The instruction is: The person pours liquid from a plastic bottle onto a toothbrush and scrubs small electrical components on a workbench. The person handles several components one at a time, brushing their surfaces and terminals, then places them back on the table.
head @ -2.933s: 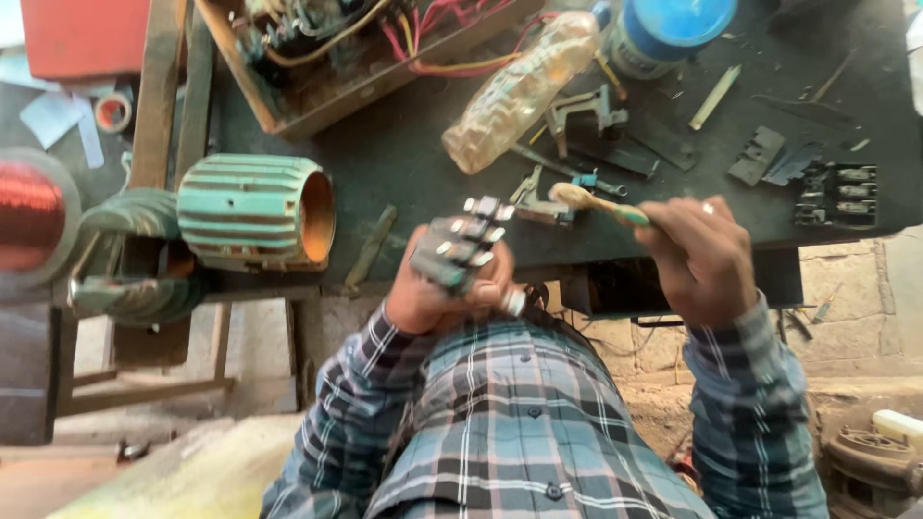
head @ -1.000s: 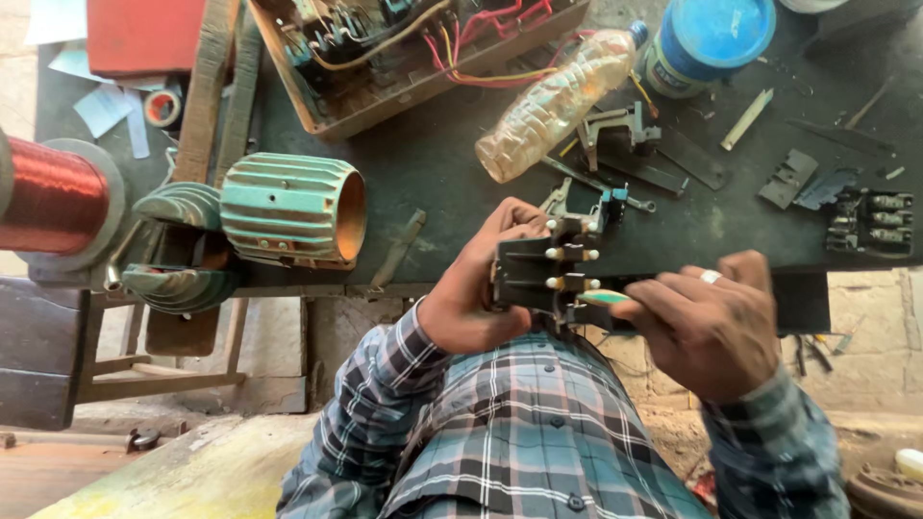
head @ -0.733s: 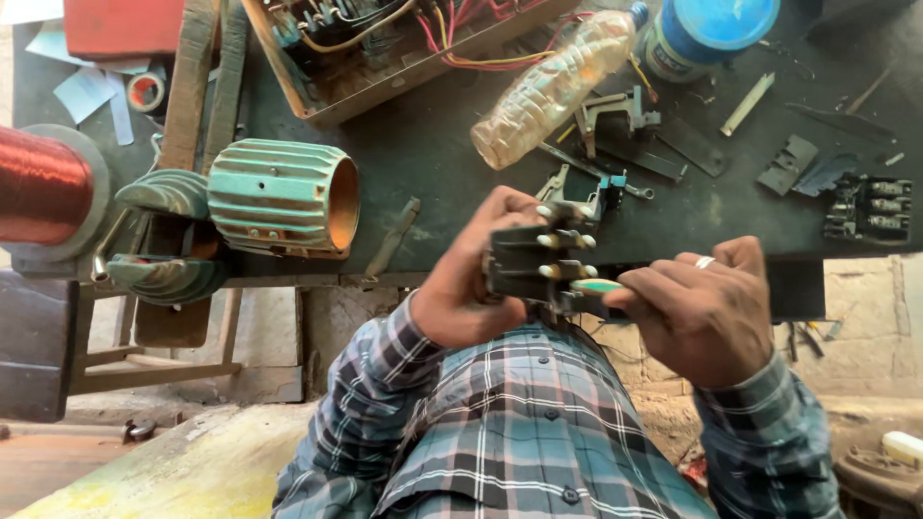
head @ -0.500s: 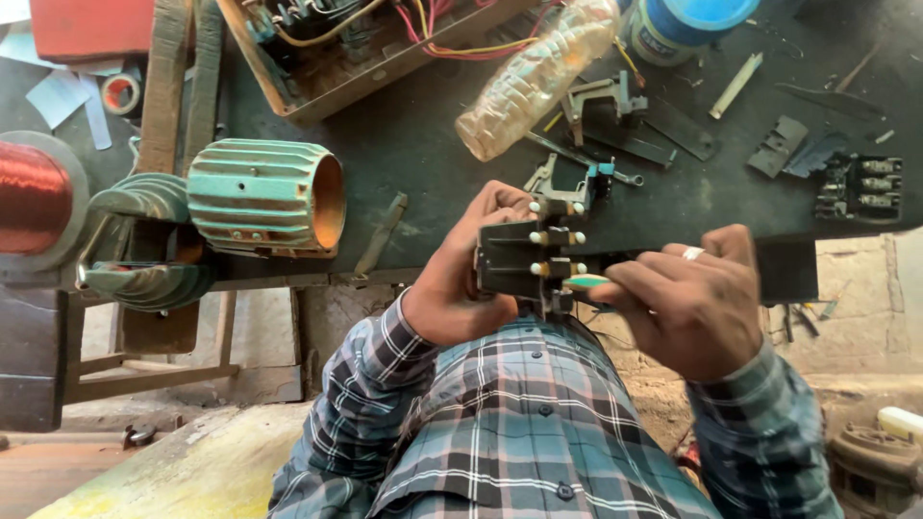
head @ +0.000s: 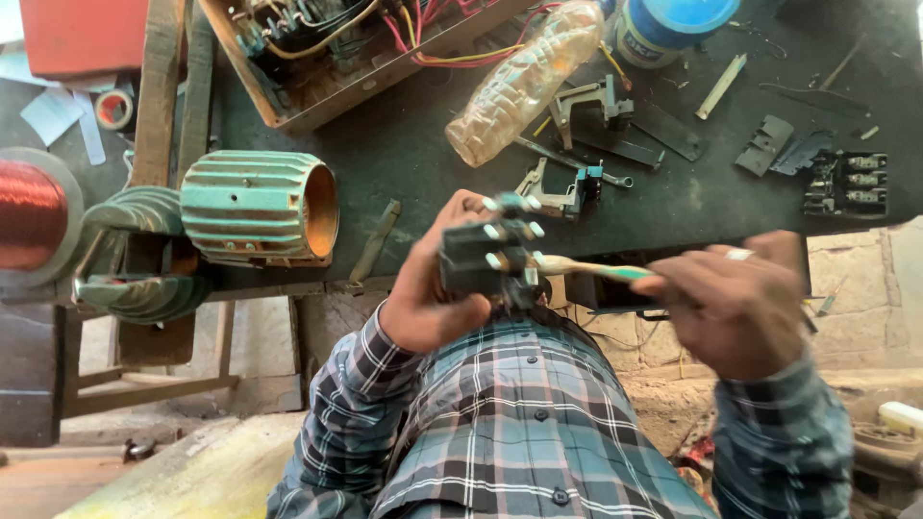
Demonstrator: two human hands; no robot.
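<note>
Hands first: my left hand (head: 437, 293) is clamped around a dark switch block (head: 486, 255) with pale screw terminals, held up above my checked shirt (head: 500, 423), just off the near edge of the worktop (head: 413, 159). My right hand (head: 735, 303) pinches the green end of a toothbrush (head: 586, 269), and its pale head touches the block's right side. Both are a little blurred, so I can't tell exactly which terminal the bristles meet.

On the worktop beyond the block I see a small metal bracket (head: 558, 192), a clear plastic bottle (head: 529, 82) lying on its side, and a blue-lidded jar (head: 668, 29). A second black terminal block (head: 851, 183) sits far right. To the left lies a green ribbed motor housing (head: 255, 207), with a copper wire spool (head: 29, 211) at the frame edge and an open box of wiring (head: 336, 43) behind.
</note>
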